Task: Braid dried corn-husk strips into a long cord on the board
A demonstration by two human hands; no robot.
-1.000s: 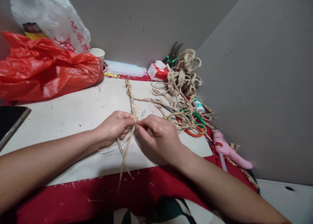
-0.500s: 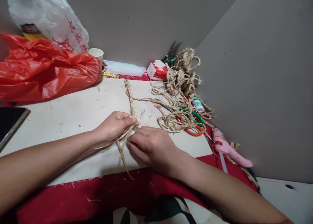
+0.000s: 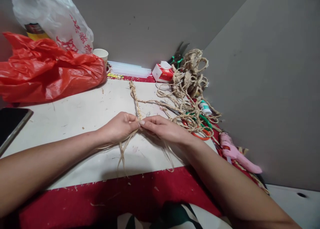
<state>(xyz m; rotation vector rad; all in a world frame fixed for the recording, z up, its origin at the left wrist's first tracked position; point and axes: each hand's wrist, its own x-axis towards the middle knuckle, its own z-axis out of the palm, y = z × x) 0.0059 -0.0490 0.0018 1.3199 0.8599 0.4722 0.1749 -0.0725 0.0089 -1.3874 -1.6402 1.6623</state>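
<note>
A straw-coloured braid (image 3: 136, 101) lies on the white board, running away from me. My left hand (image 3: 122, 125) pinches its near end from the left. From the right, my right hand (image 3: 158, 125) pinches the same spot, with thumb and fingers closed and the two hands touching or nearly so. Loose fibre strands (image 3: 122, 152) hang below the left hand, and a few thin strands (image 3: 170, 157) trail under the right one. The exact crossing of the strands is hidden by the fingertips.
Coils of twisted cord (image 3: 191, 76) pile up at the right, over orange- and green-handled scissors (image 3: 203, 134). A pink glue gun (image 3: 237, 154), tissue pack (image 3: 162, 72), pliers (image 3: 178, 57), red bag (image 3: 55, 76), paper cup (image 3: 101, 54) and phone (image 3: 13, 124) surround the board (image 3: 75, 115).
My right hand has moved up from below to meet my left hand at the braid's end, carrying some strands to the right. My left hand keeps its pinch.
</note>
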